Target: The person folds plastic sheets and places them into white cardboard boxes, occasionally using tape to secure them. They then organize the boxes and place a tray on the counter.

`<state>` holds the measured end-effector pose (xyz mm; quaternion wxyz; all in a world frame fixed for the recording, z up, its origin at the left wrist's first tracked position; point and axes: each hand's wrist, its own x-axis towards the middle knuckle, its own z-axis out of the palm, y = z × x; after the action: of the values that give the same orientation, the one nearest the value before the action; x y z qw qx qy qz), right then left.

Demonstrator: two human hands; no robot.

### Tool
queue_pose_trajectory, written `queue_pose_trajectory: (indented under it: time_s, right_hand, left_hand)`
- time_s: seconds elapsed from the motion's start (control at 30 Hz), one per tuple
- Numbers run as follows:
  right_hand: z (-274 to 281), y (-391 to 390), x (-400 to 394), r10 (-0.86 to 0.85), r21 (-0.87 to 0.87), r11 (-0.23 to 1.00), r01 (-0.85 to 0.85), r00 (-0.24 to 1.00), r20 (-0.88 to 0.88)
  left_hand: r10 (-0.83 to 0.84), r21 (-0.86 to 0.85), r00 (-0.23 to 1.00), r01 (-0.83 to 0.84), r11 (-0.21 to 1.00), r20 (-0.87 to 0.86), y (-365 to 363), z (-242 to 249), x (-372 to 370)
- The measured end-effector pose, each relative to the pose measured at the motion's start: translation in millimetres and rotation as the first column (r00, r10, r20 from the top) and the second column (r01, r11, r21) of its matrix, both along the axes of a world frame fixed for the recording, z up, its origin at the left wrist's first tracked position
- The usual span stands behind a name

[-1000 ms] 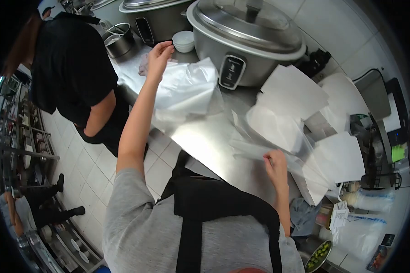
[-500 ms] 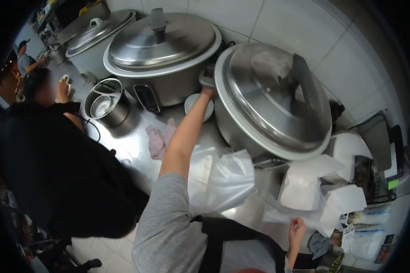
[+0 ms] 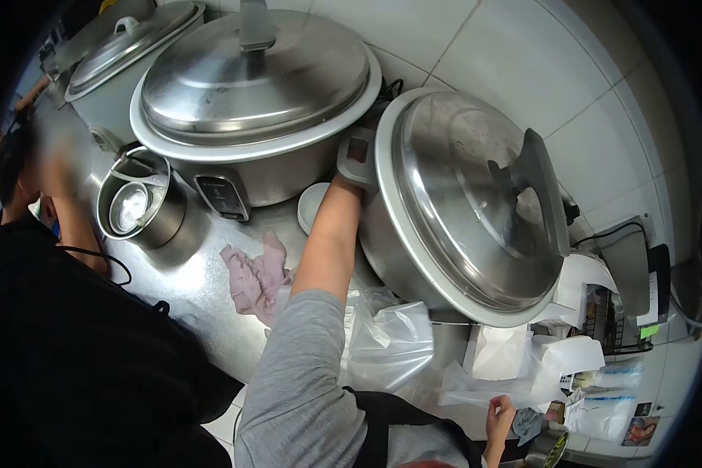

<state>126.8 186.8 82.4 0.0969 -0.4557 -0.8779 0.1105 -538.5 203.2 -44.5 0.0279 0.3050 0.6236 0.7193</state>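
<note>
My left arm stretches forward between two large steel rice cookers. My left hand (image 3: 349,187) is at the side handle (image 3: 356,160) of the right rice cooker (image 3: 374,253), mostly behind it, so its fingers are hidden. This cooker's domed lid (image 3: 460,203) is on. Low at the right, my right hand (image 3: 499,413) is raised with its fingers curled in and nothing visible in them. It is near the white paper sheets and clear plastic (image 3: 476,388). A clear plastic bag (image 3: 390,343) lies on the counter beside my left arm.
Another lidded rice cooker (image 3: 249,168) stands to the left. Near it are a steel pot (image 3: 164,222), a pink cloth (image 3: 257,273) and a white bowl (image 3: 310,207) on the steel counter (image 3: 199,273). A person in black (image 3: 78,343) stands close on my left.
The view has come closer to the cookers and turned. My left hand stays at the side handle, slightly further behind it. My right hand stays curled.
</note>
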Motion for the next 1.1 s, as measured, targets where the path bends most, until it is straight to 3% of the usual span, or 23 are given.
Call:
queue_pose_trajectory:
  time_s: [0.4, 0.63, 0.77, 0.87, 0.9, 0.93, 0.97, 1.0, 1.1]
  right_hand:
    - [2, 10, -12, 0.054, 0.020, 0.998, -0.053, 0.997, -0.049]
    - [1, 20, -13, 0.101, 0.006, 0.995, -0.101, 0.989, -0.107]
    - [16, 22, -9, 0.187, 0.077, 0.982, -0.174, 0.957, -0.221]
    - [36, 16, 6, 0.181, 0.027, 0.983, -0.184, 0.907, -0.381]
    - [37, 16, 20, 0.209, 0.028, 0.976, -0.215, 0.900, -0.382]
    - [45, 11, 29, 0.232, 0.045, 0.972, -0.232, 0.899, -0.372]
    - [44, 8, 43, 0.226, 0.036, 0.972, -0.232, 0.883, -0.411]
    - [40, 6, 58, 0.222, 0.013, 0.970, -0.241, 0.868, -0.444]
    - [21, -3, 101, 0.190, -0.030, 0.972, -0.233, 0.853, -0.485]
  left_hand:
    - [-0.058, 0.007, 0.997, 0.058, 0.998, 0.050, 0, 8, -3]
    - [0.024, -0.018, 0.996, -0.023, 1.000, 0.092, -28, 24, 1]
    - [-0.012, -0.053, 0.950, 0.030, 0.998, 0.313, -62, 12, 0]
    - [-0.156, 0.016, 0.780, 0.184, 0.983, 0.607, -110, -15, -15]
    - [-0.202, 0.079, 0.835, 0.188, 0.979, 0.512, -128, 10, 35]
    - [-0.067, 0.011, 0.805, 0.075, 0.997, 0.590, -144, 62, 91]
    - [-0.035, -0.030, 0.805, 0.065, 0.997, 0.592, -162, 98, 141]
    - [-0.062, -0.048, 0.818, 0.109, 0.993, 0.571, -184, 103, 161]
    - [-0.002, 0.063, 0.910, -0.026, 0.998, 0.415, -232, 134, 261]
